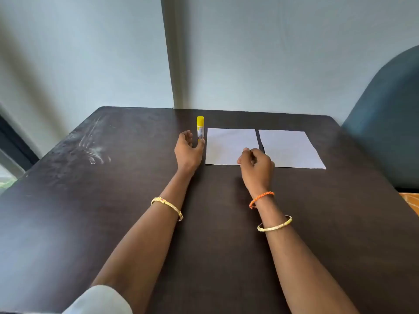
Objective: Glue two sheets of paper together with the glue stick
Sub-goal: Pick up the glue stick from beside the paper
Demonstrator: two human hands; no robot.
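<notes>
Just left grip point(188, 148) half-open beside glue stick point(200, 128)

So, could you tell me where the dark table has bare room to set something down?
Bare: left of the yellow glue stick, and between the forearms. Crowded: left hand, stick, two white paper sheets, right hand.

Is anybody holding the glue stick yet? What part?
Not quite. The left hand is open around the bottom of the upright glue stick, thumb at its base, not gripping. The right hand is curled, holding nothing.
</notes>
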